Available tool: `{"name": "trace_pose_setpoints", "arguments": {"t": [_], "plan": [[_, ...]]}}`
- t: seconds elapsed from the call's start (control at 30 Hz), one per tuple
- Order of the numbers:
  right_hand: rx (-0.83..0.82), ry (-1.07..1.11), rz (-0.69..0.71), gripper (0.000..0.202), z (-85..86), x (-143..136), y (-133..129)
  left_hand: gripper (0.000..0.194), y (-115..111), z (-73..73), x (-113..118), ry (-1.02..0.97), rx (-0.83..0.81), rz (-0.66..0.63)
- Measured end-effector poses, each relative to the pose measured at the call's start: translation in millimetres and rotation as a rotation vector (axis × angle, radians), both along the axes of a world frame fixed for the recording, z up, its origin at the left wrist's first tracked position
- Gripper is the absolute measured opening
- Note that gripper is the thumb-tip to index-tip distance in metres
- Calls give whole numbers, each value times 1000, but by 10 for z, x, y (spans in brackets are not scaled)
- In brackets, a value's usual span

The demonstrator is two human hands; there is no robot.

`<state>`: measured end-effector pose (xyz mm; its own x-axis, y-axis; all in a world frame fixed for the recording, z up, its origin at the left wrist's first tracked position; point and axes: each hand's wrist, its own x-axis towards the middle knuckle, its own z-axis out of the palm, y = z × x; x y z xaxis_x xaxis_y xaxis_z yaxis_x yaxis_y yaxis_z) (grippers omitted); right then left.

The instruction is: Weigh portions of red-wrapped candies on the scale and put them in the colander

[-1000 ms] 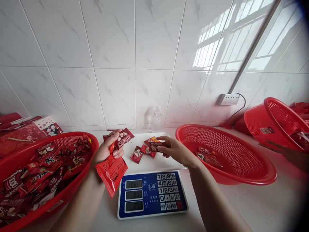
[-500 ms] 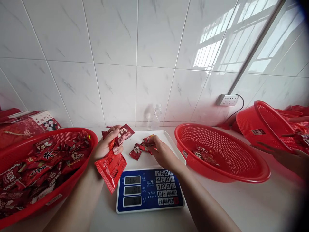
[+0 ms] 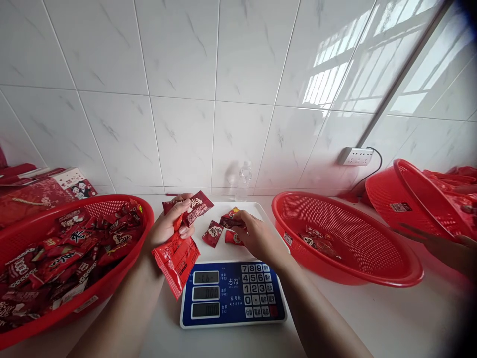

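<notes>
My left hand (image 3: 168,224) is closed around several red wrapped snack packets; a dark red packet (image 3: 199,206) sticks out above the fingers and a bright red packet (image 3: 179,263) hangs below. Over the white pan (image 3: 223,253) of a blue-fronted digital scale (image 3: 233,293), my right hand (image 3: 261,237) pinches a small dark snack packet (image 3: 230,220). A square dark red packet (image 3: 211,233) and a rolled-looking red one (image 3: 233,237) lie on the pan beside its fingers.
At left stands a red basket (image 3: 147,219) heaped with packets. Another red basket (image 3: 372,238) at right holds a few. Behind it a tilted basket (image 3: 383,199) is near another person's hand (image 3: 436,243). A clear bottle (image 3: 244,181) stands by the tiled wall, near a power strip (image 3: 356,156).
The small packets under my right hand have shifted apart on the pan, and its fingers have drawn one upward slightly. My left hand keeps its packets. The view has moved slightly.
</notes>
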<state>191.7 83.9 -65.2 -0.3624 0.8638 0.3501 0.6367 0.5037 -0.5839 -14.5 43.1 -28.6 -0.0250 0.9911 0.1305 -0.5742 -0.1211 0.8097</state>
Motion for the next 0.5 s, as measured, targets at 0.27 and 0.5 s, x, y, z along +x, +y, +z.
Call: {"name": "trace_pose_setpoints", "arguments": {"t": [0.27, 0.5], "plan": [[165, 55, -84, 27, -18, 72, 43, 16, -47, -5, 68, 16, -25, 4], [166, -9, 253, 23, 44, -44, -100, 17, -45, -13, 81, 60, -41, -8]]}}
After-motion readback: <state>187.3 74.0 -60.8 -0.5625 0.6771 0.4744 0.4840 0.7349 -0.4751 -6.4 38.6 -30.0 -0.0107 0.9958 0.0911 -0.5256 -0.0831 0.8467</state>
